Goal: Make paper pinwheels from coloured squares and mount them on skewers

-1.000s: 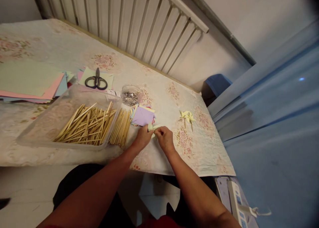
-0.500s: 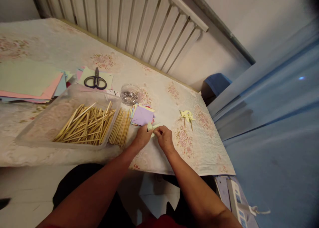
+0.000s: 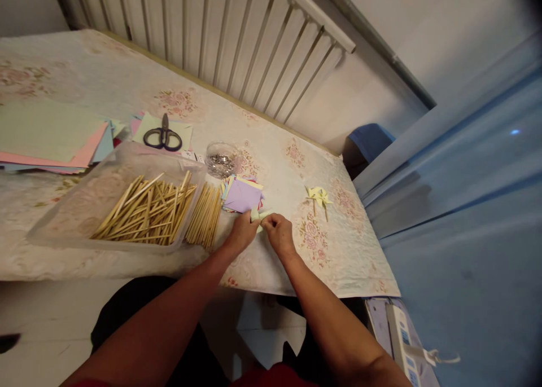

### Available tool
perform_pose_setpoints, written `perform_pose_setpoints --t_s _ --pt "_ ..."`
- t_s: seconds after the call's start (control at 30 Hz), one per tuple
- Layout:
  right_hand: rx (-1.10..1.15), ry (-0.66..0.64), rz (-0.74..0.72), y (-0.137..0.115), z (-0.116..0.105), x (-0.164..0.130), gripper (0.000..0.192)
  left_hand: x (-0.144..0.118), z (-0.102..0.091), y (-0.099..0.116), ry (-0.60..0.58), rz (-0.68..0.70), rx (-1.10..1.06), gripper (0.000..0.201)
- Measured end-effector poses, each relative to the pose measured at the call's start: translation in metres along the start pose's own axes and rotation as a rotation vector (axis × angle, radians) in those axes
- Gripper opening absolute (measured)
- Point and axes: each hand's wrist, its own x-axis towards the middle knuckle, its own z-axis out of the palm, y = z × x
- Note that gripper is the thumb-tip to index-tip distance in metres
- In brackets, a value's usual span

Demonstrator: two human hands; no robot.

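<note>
Between my two hands is a pale green paper pinwheel point(image 3: 255, 213), with its folded blades partly hidden by my fingers. My left hand point(image 3: 243, 232) is closed on its left side. The fingertips of my right hand point(image 3: 277, 232) are pinched together at its middle; any small part inside that pinch is too small to make out. Just beyond my left hand lies a stack of coloured paper squares point(image 3: 242, 195), a purple one on top. To the right, two yellow pinwheels point(image 3: 318, 195) on sticks lie on the flowered tablecloth point(image 3: 279, 274).
Left of my hands are a row of wooden sticks point(image 3: 204, 216) and a clear plastic bin point(image 3: 63, 223) holding many more. Behind them are a clear bowl of metal pins point(image 3: 221, 164), dark-handled scissors point(image 3: 163, 137) and large coloured sheets point(image 3: 46, 130). A radiator point(image 3: 237, 37) borders the table's back.
Almost nothing differs. Both hands keep the same grip on the pale green pinwheel, and the view has shifted very slightly.
</note>
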Motion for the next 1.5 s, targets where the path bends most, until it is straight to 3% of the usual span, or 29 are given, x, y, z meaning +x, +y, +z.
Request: perform_pose_setpoints --t_s 0.07,0.13,0.3,0.37,0.53,0.6,0.77,0.83,0.9,1.07,1.13,1.27,1.33,1.4,1.5 --pt "0.135 -0.019 0.155 0.002 0.004 0.000 0.015 -0.001 -0.001 0.001 0.005 -0.006 0.005 0.004" --pt "0.138 -0.030 0.165 0.001 0.004 0.000 0.014 -0.001 -0.001 0.001 -0.003 -0.004 0.000 0.005" --pt "-0.191 -0.008 -0.224 -0.005 -0.007 -0.002 0.015 -0.001 0.000 -0.002 -0.020 0.040 -0.001 0.007" --pt "-0.202 0.000 -0.249 -0.004 -0.007 -0.003 0.016 -0.001 0.000 -0.003 -0.016 0.046 0.002 0.007" --pt "0.126 -0.003 0.138 0.004 0.007 -0.001 0.015 -0.001 -0.001 0.000 -0.007 0.008 0.032 0.007" --pt "0.149 -0.013 0.177 0.003 0.008 -0.001 0.015 -0.001 -0.001 0.000 -0.004 0.006 0.042 0.008" --pt "-0.165 -0.004 -0.171 -0.006 -0.005 -0.001 0.017 0.001 0.001 -0.004 -0.010 0.030 0.015 0.010" --pt "-0.212 -0.003 -0.220 -0.007 -0.007 -0.001 0.016 0.001 0.001 -0.005 -0.011 0.032 -0.007 0.010" --pt "-0.143 0.008 -0.142 -0.006 -0.004 -0.001 0.015 0.002 0.001 -0.005 -0.008 0.028 -0.021 0.011" --pt "0.153 -0.006 0.215 0.001 0.010 0.000 0.014 0.001 -0.001 -0.002 -0.001 0.011 -0.006 0.015" --pt "0.099 -0.003 0.149 0.000 0.008 0.001 0.014 0.002 -0.001 -0.002 -0.002 0.019 -0.007 0.016" --pt "-0.192 -0.019 -0.207 -0.004 -0.004 0.003 0.015 0.004 0.000 -0.006 -0.019 0.040 -0.043 0.018" --pt "-0.237 -0.035 -0.269 -0.005 -0.007 0.004 0.015 0.005 0.000 -0.008 -0.021 0.047 -0.057 0.018" --pt "-0.167 -0.021 -0.196 -0.003 -0.003 0.005 0.015 0.005 0.000 -0.008 -0.014 0.041 -0.051 0.017" --pt "0.005 -0.011 0.046 0.000 0.007 0.004 0.015 0.005 -0.001 -0.006 0.013 -0.004 0.000 0.013"
